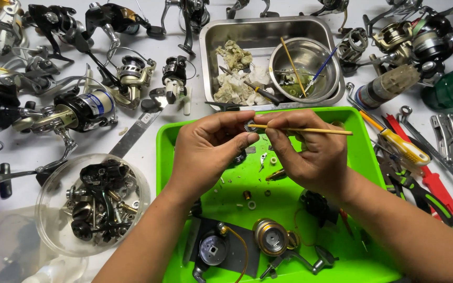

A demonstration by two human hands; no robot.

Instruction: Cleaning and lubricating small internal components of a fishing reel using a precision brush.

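While the left hand [205,152] pinches a small gear [249,126], the right hand [310,152] fingers grip a thin brush [310,130] over the green tray [360,152].

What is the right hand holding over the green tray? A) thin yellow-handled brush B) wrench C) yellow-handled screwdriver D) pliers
A: the right hand pinches a thin yellow-handled brush, its tip at the small gear held by the left hand above the green tray; the yellow-handled screwdriver lies untouched on the table.
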